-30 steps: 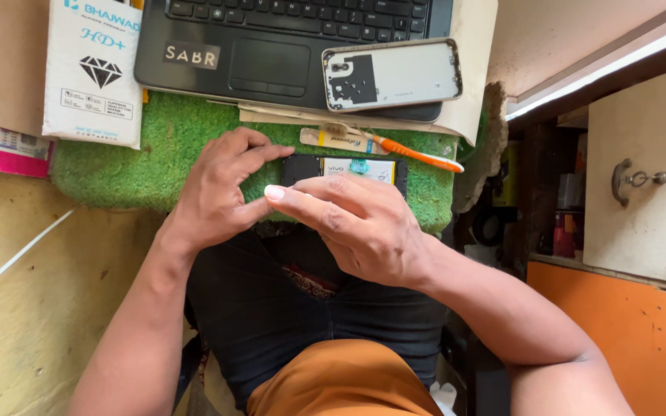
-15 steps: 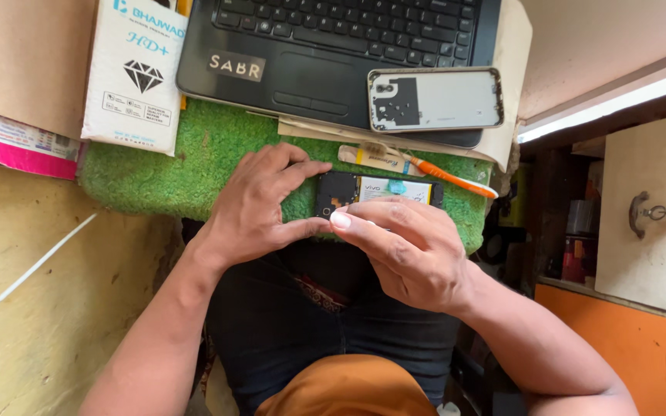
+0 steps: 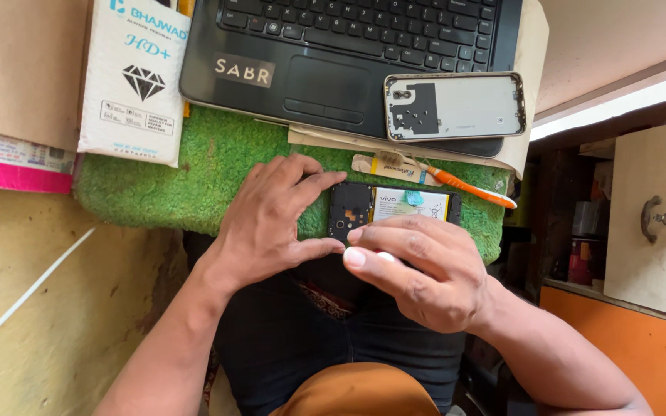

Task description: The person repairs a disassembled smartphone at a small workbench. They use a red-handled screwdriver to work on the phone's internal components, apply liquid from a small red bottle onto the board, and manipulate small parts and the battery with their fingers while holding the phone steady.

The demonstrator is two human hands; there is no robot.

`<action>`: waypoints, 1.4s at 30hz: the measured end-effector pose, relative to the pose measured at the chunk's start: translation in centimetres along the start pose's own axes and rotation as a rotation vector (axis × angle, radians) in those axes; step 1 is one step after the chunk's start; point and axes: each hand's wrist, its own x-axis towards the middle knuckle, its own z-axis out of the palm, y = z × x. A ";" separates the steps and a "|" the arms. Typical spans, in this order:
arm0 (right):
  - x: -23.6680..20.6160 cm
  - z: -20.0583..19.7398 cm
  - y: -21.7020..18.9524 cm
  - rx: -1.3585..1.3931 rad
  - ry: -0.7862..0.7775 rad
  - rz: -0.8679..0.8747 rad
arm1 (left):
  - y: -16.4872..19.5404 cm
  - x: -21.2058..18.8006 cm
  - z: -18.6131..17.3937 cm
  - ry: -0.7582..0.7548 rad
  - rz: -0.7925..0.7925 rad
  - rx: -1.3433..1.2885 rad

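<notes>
An opened phone [image 3: 395, 206], back cover off with its battery and black circuit area showing, lies on a green turf mat [image 3: 171, 185]. My left hand [image 3: 271, 223] grips its left end with thumb and fingers. My right hand [image 3: 418, 270] rests over the phone's near edge, fingers curled, thumb pointing left; a small red-tipped item shows under the fingers, too hidden to identify. The phone's removed back cover [image 3: 454, 106] lies on a black laptop [image 3: 333, 54] beyond the mat.
An orange-handled toothbrush [image 3: 464, 185] lies just behind the phone. A white flat package [image 3: 134, 77] and a brown cardboard piece [image 3: 25, 69] sit at the far left. A cabinet door with a metal handle [image 3: 660, 219] stands to the right.
The view has shifted, so everything sits further right and lower in frame. My hands stay on the phone; more of its battery is uncovered now.
</notes>
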 end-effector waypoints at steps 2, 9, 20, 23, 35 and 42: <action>0.0 -0.1 0.0 0.006 -0.030 0.010 | 0.1 0.1 0.0 -0.014 -0.012 0.004; 0.5 -0.2 0.0 0.030 -0.082 -0.053 | 0.3 0.0 -0.1 -0.006 -0.018 0.006; 0.4 -2.7 0.9 -0.492 -0.172 0.198 | 0.2 0.1 0.1 -0.012 -0.034 0.010; 0.6 -6.1 3.3 -0.363 0.095 0.597 | 0.1 0.3 0.2 -0.009 -0.024 0.021; 2.5 -7.7 9.3 -0.435 -0.446 0.756 | 0.1 0.5 0.6 0.002 -0.025 0.025; 2.8 -7.0 9.8 -0.538 -0.561 0.748 | -0.3 0.3 0.9 0.018 -0.004 0.009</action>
